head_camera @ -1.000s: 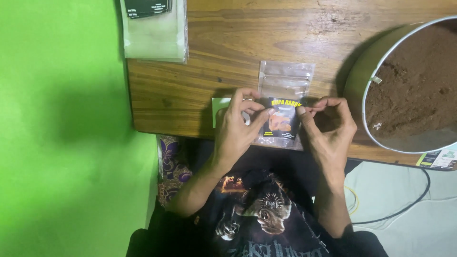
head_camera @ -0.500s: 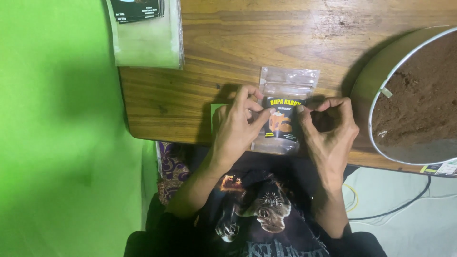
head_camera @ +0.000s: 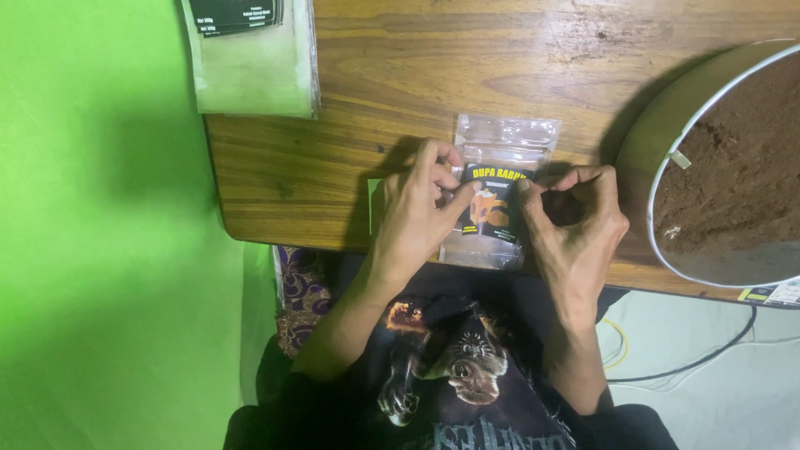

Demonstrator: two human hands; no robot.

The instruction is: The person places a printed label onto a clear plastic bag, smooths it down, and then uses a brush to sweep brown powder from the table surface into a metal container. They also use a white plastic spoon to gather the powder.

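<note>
Change: little has shifted since the earlier frame; both hands stay on the pouch at the table's near edge, and the view sits a touch differently.
Left hand (head_camera: 414,218): fingers curled, thumb and forefinger pinched on the left edge of the black label (head_camera: 493,208).
Right hand (head_camera: 579,223): fingers bent, tips pinched at the label's right edge.
Clear pouch (head_camera: 502,179): flat on the wooden table (head_camera: 433,83), between the two hands, its lower end at the near edge.
Label: black with an orange picture, on the pouch's middle.
Metal basin (head_camera: 667,133): right of the hands, filled with brown powder (head_camera: 733,167).
Stack of clear bags (head_camera: 254,71): far left corner, well apart from the hands.
Green backdrop (head_camera: 92,225): left of the table.
</note>
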